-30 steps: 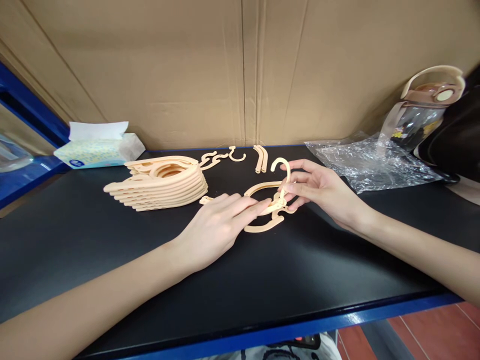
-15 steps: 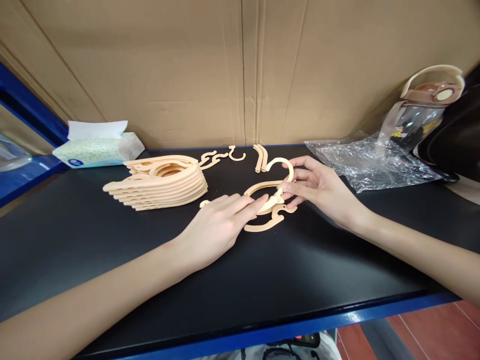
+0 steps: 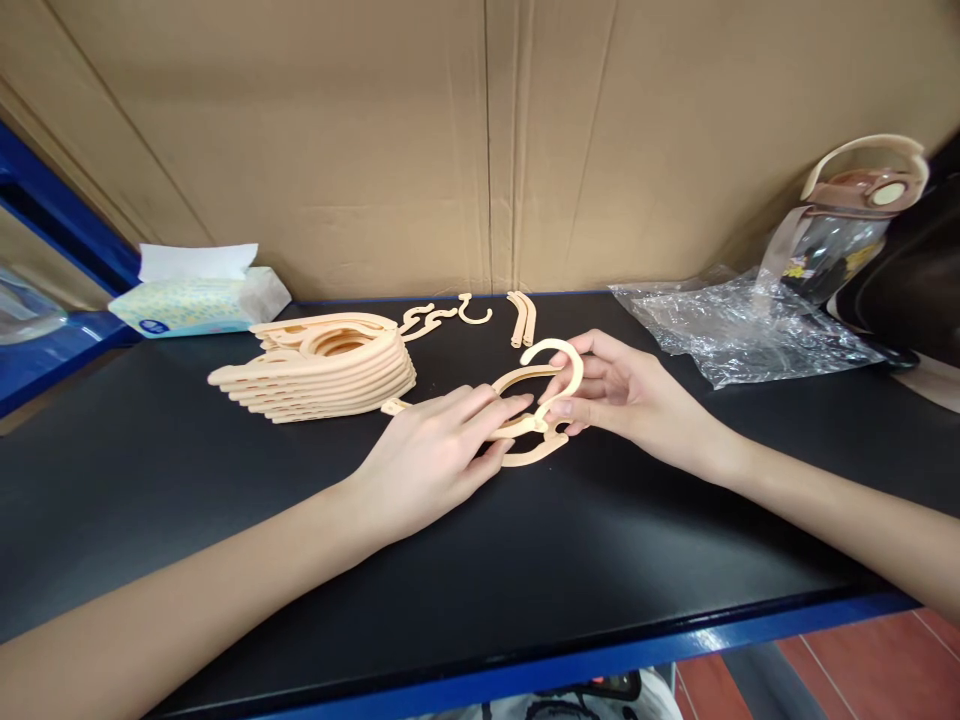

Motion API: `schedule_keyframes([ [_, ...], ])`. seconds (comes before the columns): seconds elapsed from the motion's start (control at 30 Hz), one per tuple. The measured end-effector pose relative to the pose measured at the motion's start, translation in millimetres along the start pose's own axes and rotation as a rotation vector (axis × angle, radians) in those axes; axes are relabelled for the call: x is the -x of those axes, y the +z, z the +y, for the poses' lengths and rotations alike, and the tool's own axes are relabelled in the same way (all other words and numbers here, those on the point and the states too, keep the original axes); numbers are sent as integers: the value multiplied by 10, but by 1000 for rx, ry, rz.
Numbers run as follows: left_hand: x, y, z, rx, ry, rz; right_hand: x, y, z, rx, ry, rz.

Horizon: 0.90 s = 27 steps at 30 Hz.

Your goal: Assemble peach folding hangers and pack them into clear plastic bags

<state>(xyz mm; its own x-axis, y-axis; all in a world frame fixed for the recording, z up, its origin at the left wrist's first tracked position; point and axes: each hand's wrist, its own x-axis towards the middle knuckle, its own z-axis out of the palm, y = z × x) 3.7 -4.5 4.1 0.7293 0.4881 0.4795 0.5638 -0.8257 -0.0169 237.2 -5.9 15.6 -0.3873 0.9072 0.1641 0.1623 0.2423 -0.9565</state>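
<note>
My left hand [image 3: 435, 455] lies on a peach plastic hanger body [image 3: 525, 455] on the black table, fingers pressing it down and curled round its near edge. My right hand [image 3: 626, 395] pinches the stem of a peach hook [image 3: 559, 365] and holds it upright at the hanger's middle. A stack of several finished peach hangers [image 3: 322, 365] sits to the left of my hands. Loose hook pieces [image 3: 472, 312] and two curved pieces [image 3: 521, 317] lie behind, near the cardboard wall.
A tissue pack [image 3: 199, 295] stands at the back left. Crumpled clear plastic [image 3: 739, 325] lies at the right, with a lidded bottle [image 3: 847, 225] and a dark object behind it. Cardboard [image 3: 480, 140] closes the back. The table's blue edge [image 3: 600, 655] runs along the front.
Both hands and the hanger piece slid slightly left and toward me. The hook in my right hand tilted and moved down closer to the hanger body.
</note>
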Motion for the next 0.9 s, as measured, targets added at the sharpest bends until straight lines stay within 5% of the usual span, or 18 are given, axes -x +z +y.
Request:
schedule_keyframes([
  [0.27, 17, -126, 0, 500, -356, -125, 8, -160, 26, 828, -320, -254],
  [0.47, -61, -125, -27, 1024, -602, -215, -21, -169, 68, 896, -370, -258],
  [0.7, -113, -147, -41, 1301, -744, -248, -65, -160, 122, 882, -369, -241],
  [0.9, -98, -155, -73, 1432, -824, -292, -167, -320, 195, 897, -376, 24],
])
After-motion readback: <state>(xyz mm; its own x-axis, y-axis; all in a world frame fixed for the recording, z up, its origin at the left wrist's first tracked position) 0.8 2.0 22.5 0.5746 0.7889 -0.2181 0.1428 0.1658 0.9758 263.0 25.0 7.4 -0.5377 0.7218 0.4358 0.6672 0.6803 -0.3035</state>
